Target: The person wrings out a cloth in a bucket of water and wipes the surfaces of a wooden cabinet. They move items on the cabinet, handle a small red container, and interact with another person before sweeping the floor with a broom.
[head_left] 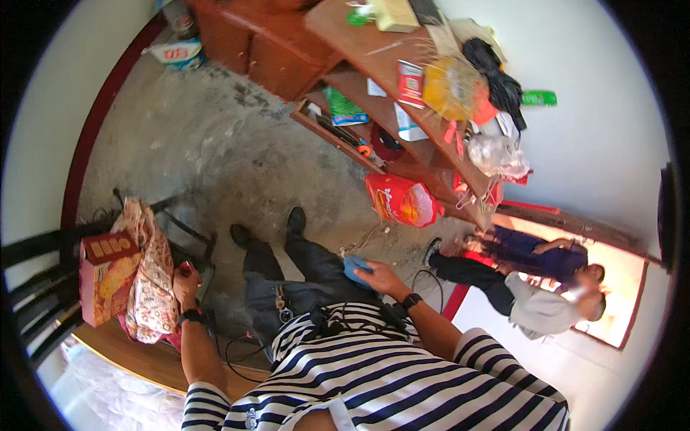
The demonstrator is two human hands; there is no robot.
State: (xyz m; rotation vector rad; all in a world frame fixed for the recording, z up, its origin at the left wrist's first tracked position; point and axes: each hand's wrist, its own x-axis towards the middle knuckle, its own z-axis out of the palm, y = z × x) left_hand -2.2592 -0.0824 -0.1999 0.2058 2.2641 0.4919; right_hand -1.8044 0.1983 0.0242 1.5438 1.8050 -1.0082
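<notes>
My left hand (186,283) is at the left, beside a patterned cloth (152,280), with its fingers around a small dark red object (186,268) that I cannot make out exactly. A red and yellow cardboard box (109,275) leans against the far side of the cloth. In front of my right thigh, my right hand (381,278) grips a blue cloth (356,268). Both wrists carry a dark band.
A black metal rack (40,258) stands at the left. Ahead is a cluttered wooden cabinet (372,54) with an open drawer (339,141). A red plastic bag (403,200) lies beside it. People (550,301) stand near the doorway at the right. Cables hang by my waist.
</notes>
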